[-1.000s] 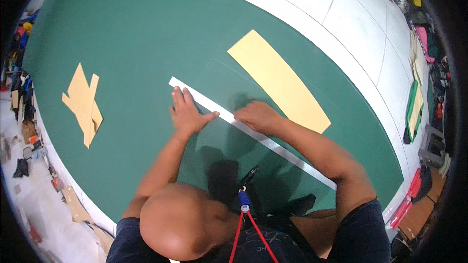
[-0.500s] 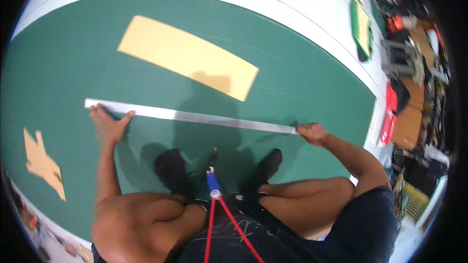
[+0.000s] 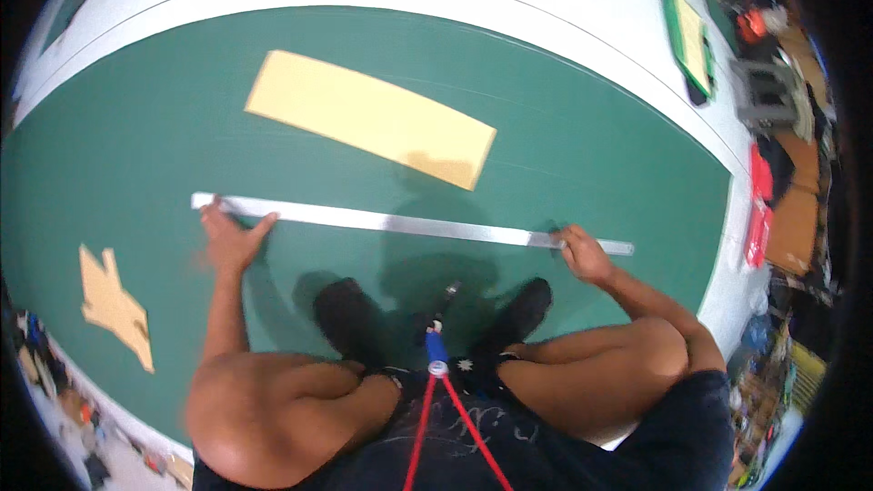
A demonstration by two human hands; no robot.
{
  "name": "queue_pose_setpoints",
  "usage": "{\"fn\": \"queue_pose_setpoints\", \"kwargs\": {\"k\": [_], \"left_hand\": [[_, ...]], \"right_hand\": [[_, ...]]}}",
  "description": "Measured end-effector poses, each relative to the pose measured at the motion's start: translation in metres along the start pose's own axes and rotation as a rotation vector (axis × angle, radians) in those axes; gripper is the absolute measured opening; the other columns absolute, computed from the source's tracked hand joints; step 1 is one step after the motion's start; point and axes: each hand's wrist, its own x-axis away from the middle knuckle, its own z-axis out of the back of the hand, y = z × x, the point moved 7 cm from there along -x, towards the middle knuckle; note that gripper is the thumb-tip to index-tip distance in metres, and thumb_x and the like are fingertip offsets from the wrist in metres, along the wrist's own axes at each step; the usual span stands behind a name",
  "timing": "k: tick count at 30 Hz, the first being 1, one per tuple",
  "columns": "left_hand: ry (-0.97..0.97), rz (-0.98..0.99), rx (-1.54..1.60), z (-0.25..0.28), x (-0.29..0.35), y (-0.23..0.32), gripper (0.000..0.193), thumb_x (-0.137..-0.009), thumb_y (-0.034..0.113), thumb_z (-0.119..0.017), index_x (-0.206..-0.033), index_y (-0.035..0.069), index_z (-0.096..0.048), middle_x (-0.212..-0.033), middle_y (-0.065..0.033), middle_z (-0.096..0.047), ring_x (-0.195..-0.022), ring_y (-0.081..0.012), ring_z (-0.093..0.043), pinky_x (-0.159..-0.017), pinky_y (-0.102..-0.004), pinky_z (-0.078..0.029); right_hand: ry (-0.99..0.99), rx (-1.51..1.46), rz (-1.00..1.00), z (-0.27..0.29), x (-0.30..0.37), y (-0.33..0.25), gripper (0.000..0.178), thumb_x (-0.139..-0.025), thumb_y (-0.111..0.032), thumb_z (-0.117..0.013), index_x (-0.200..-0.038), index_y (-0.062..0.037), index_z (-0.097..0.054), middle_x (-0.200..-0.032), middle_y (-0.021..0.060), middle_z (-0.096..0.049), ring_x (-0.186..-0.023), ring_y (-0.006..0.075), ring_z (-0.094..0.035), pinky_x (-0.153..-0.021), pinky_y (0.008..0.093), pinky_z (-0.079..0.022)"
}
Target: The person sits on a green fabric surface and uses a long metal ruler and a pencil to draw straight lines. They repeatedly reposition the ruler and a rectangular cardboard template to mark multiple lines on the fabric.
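A long silver metal ruler (image 3: 427, 226) lies slanting slightly across the green mat, between my feet and a pale yellow board. My left hand (image 3: 234, 235) is at its left end, fingers stretched onto the strip and thumb spread wide along the near edge. Toward the other end, my right hand (image 3: 585, 255) has its fingers curled together on the ruler, whose tip sticks out beyond the knuckles. Its fingertips are partly hidden, with a dark patch beside them. The rectangular yellow board (image 3: 368, 118) rests flat beyond the ruler, touched by neither hand.
An irregular cardboard offcut (image 3: 115, 307) lies at the left on the green mat (image 3: 582, 155). Red cords with a blue clip (image 3: 436, 350) hang before me. Along the right side sit a grey stool (image 3: 764, 95), brown boxes (image 3: 793, 229) and clutter.
The view has shifted, so everything on the mat appears farther right. My right hand has moved left along the ruler, exposing its right tip. The left hand stays at the left end.
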Motion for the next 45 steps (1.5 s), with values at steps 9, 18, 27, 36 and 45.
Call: {"fn": "queue_pose_setpoints", "kwargs": {"k": [9,18,27,36,45], "left_hand": [[0.133,-0.054,-0.096,0.009,-0.001,-0.018,0.104,-0.084,0.078,-0.058,-0.16,0.012,-0.032,-0.163,-0.0312,-0.022,-0.153,-0.0472,-0.021,-0.121,-0.0638,-0.017],[0.294,-0.075,0.078,-0.037,0.075,-0.066,0.093,-0.092,0.07,-0.055,-0.16,0.011,-0.032,-0.164,-0.0301,-0.021,-0.153,-0.0487,-0.017,-0.122,-0.065,-0.012],[0.169,-0.033,0.126,-0.046,0.071,-0.072,0.092,-0.089,0.062,-0.063,-0.16,0.011,-0.032,-0.165,-0.03,-0.017,-0.154,-0.048,-0.013,-0.122,-0.0647,-0.008],[0.283,-0.114,-0.062,-0.063,0.077,-0.073,0.102,-0.076,0.047,-0.079,-0.159,0.008,-0.033,-0.165,-0.0283,-0.023,-0.153,-0.0496,-0.018,-0.121,-0.0662,-0.013],[0.255,-0.074,-0.179,-0.069,0.083,-0.066,0.091,-0.087,0.046,-0.071,-0.16,0.008,-0.033,-0.166,-0.0263,-0.022,-0.153,-0.047,-0.02,-0.12,-0.0651,-0.018]], "right_hand": [[0.21,0.109,0.436,-0.052,-0.008,-0.011,0.061,-0.077,-0.001,-0.067,-0.137,0.001,-0.058,-0.131,0.025,-0.057,-0.116,0.0461,-0.056,-0.103,0.0495,-0.045],[-0.242,0.091,0.208,-0.054,0.006,-0.027,0.056,-0.096,-0.025,-0.062,-0.145,0.0002,-0.051,-0.143,0.0236,-0.052,-0.135,0.0435,-0.046,-0.114,0.0522,-0.036],[-0.296,0.269,-0.108,-0.015,-0.019,0.054,0.043,-0.097,-0.023,-0.062,-0.132,0.0015,-0.058,-0.129,0.0258,-0.057,-0.12,0.0439,-0.053,-0.103,0.0523,-0.042],[-0.188,0.48,-0.561,0.149,0.092,0.054,0.045,-0.108,-0.034,-0.045,-0.126,0.0034,-0.062,-0.123,0.0291,-0.064,-0.114,0.0456,-0.061,-0.1,0.0495,-0.048],[0.013,-0.098,-0.759,0.081,0.118,0.042,0.037,-0.104,-0.026,-0.05,-0.124,-0.0003,-0.066,-0.106,0.0236,-0.071,-0.095,0.0372,-0.07,-0.085,0.0448,-0.055]]}}
